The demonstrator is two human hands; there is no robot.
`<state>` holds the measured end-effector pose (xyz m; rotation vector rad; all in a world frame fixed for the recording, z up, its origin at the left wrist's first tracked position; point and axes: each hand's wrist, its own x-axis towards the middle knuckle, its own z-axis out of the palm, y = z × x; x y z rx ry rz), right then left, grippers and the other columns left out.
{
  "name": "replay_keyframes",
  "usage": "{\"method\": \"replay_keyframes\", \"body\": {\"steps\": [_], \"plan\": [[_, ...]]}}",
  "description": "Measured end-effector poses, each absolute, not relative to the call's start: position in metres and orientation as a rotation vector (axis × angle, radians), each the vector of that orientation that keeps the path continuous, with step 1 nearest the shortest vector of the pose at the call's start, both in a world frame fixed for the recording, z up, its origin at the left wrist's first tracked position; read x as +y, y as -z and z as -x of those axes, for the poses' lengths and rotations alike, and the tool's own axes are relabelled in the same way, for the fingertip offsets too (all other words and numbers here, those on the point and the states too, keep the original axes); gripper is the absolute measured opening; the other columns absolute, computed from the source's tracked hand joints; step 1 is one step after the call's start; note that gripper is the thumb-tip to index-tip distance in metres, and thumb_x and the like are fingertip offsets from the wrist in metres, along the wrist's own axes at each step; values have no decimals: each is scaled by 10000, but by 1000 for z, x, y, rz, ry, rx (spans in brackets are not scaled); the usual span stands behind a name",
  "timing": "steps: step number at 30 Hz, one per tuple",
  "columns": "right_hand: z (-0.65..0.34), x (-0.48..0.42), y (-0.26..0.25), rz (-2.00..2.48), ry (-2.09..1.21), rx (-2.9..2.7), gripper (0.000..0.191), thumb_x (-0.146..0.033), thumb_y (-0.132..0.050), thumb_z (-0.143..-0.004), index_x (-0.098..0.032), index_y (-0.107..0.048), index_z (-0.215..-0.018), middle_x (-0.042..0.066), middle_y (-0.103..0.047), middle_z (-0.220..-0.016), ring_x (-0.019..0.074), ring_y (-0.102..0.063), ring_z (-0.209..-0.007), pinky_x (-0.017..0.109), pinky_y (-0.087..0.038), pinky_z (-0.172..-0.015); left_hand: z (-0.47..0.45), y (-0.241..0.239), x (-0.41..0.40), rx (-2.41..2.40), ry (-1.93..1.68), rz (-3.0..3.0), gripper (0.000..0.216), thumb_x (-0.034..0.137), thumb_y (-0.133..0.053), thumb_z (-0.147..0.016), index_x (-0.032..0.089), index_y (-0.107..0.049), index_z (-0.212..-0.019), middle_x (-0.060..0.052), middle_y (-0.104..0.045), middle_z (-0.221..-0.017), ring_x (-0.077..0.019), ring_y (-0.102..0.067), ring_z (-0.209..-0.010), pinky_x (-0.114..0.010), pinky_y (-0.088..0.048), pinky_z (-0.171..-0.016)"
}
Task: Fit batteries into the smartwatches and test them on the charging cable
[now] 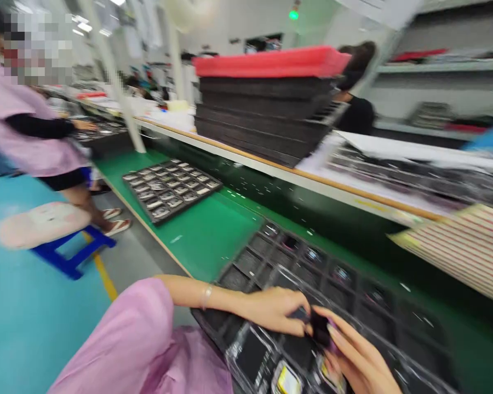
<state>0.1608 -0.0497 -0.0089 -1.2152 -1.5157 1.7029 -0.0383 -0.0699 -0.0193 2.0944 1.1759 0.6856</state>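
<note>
Fingers (299, 298) of the left hand (267, 311) in the head view, thumb and forefinger nearly together, pinch the edge of a small dark object (321, 328), which the right hand (359, 353) grips from the other side with bent fingers. This object is held just above a black compartment tray (236, 278), where a yellow-faced piece (288, 378) lies near the right hand. The tray rests on a green surface (213, 221), with a filled tray (189, 204) farther along it, towards a standing co-worker (33, 128) in pink.
</note>
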Motion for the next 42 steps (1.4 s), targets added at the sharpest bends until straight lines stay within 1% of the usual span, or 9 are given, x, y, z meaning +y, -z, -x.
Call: {"method": "replay_keyframes", "body": {"steps": [2,5,11,18,23,26,32,37,42], "plan": [[-166,-64,4,1173,-1909,-1313,473,-448,-728,-716,-207,-632,-1111,74,-677,-906,158,-566,-561,286,-486,-524,38,18,-77,1199,-778,-2029,178,204,-588,-767,188,-538,-938,-41,-631,-929,-193,-608,-886,-282,-467,-804],[-162,-66,0,1076,-1965,-1190,409,-383,-742,-716,-187,-657,-1064,44,-662,-778,96,-470,-461,251,-458,-484,37,19,-81,1130,-795,-1986,163,150,-523,-774,186,-520,-933,-46,-615,-933,-193,-582,-876,-309,-453,-812],[-163,-66,7,969,-2006,-1184,356,-351,-702,-762,-182,-653,-1071,5,-607,-667,78,-437,-433,226,-466,-442,31,17,-85,1138,-772,-1898,193,119,-492,-759,200,-509,-933,-33,-608,-947,-186,-564,-880,-306,-439,-806],[-174,-56,-2,903,-1971,-1154,344,-323,-650,-806,-158,-623,-1107,61,-663,-773,73,-458,-431,224,-474,-432,35,11,-82,1174,-773,-1908,151,188,-481,-808,200,-503,-957,-10,-590,-888,-178,-575,-821,-289,-442,-765],[-221,-4,-22,966,-1665,-1290,457,-347,-567,-838,-144,-524,-1246,116,-690,-847,117,-518,-508,270,-503,-489,71,0,-56,1422,-819,-1914,425,317,-505,-843,181,-351,-1215,-18,-566,-872,-179,-577,-756,-303,-458,-720],[-255,31,-14,1200,-1438,-1426,393,-365,-570,-823,-111,-579,-1122,137,-685,-849,151,-582,-583,304,-533,-543,100,6,-27,1608,-828,-2012,506,304,-525,-826,146,-278,-1239,-58,-553,-945,-194,-588,-805,-308,-470,-725],[-286,72,19,1363,-1102,-1540,328,-426,-652,-755,-159,-600,-938,52,-642,-688,180,-628,-536,319,-554,-501,138,40,14,1735,-767,-2149,337,250,-557,-798,166,-398,-1083,-85,-566,-966,-248,-588,-888,-366,-468,-790],[-294,89,32,1433,-765,-1705,332,-447,-656,-723,-164,-648,-898,72,-668,-805,213,-648,-650,373,-554,-651,144,49,20,1708,-672,-2314,338,360,-603,-782,170,-486,-1037,-98,-538,-972,-297,-519,-969,-432,-433,-855],[-295,88,41,1510,-444,-1856,238,-389,-607,-760,-174,-675,-837,85,-667,-779,256,-618,-748,435,-490,-766,150,43,14,1680,-562,-2430,361,426,-630,-746,171,-558,-990,-102,-511,-989,-301,-490,-932,-449,-429,-821]]}}
